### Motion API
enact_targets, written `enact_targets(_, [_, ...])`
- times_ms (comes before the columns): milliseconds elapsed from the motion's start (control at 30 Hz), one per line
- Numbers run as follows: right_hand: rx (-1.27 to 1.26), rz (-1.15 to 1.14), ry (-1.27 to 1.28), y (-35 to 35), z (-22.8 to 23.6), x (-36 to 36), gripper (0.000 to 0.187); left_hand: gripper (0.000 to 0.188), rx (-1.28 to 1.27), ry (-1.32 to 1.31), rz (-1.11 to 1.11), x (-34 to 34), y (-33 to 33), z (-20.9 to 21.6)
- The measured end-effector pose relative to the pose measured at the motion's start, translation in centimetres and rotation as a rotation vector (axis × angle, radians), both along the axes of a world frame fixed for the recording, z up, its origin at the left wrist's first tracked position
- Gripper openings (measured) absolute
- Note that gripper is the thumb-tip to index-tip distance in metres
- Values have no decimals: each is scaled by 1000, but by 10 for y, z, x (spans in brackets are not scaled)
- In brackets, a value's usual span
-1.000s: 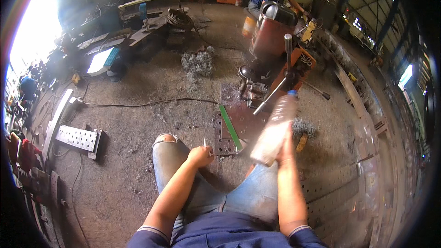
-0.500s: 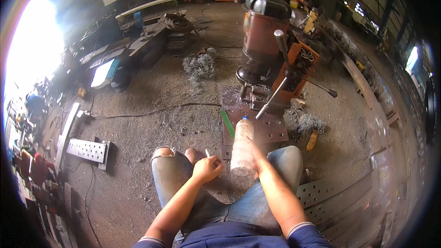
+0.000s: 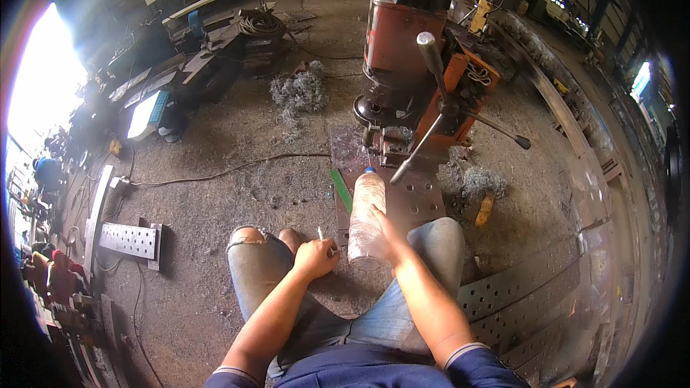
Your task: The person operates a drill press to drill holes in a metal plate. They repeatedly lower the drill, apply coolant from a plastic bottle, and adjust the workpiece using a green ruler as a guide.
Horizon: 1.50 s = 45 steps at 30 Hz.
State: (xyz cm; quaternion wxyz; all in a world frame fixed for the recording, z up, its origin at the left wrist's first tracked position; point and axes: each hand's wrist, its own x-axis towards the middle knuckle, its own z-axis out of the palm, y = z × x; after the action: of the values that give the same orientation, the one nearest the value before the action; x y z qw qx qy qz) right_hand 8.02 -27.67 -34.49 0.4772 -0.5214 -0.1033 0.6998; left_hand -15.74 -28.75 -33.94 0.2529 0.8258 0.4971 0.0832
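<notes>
My right hand (image 3: 389, 236) is wrapped round a cloudy plastic bottle (image 3: 367, 208) with a blue cap, its tip tilted away from me at the drill's cutter. A thin line, perhaps a stream of liquid, shows just past the cap. Ahead stands a red drilling machine (image 3: 400, 39) with a feed lever (image 3: 418, 149). Beneath it lies a brown steel plate (image 3: 422, 205) with drilled holes, and a green strip (image 3: 341, 191) rests along the plate's left side. My left hand (image 3: 315, 259), closed over my left knee area, pinches a thin white stick (image 3: 320, 233) too small to name surely.
Metal shavings (image 3: 298, 91) are heaped left of the machine, with another pile (image 3: 483, 182) at its right near a yellowish handle (image 3: 485, 210). A cable (image 3: 237, 171) crosses the floor. Perforated steel pieces (image 3: 129, 239) lie at left, and perforated plates (image 3: 503, 294) at lower right.
The view has shifted, so the machine appears larger and further left. The bottle's cap is slightly nearer the cutter. The person in the background is now mostly hidden behind the machine.
</notes>
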Motion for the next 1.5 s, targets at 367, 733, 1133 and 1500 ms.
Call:
enact_targets(367, [31,16,56,2,-23,-1,52,28,-6,8,-12,8,3,-10])
enact_targets(733, [34,-27,72,1,-22,0,51,27,-6,42,-26,8,1,-7])
enact_targets(1133, [44,-15,64,0,-18,0,58,31,-12,76,-27,6,0,-5])
enact_targets(1500, [31,-28,-17,-7,0,-3,55,31,10,69,-49,5,-2,-8])
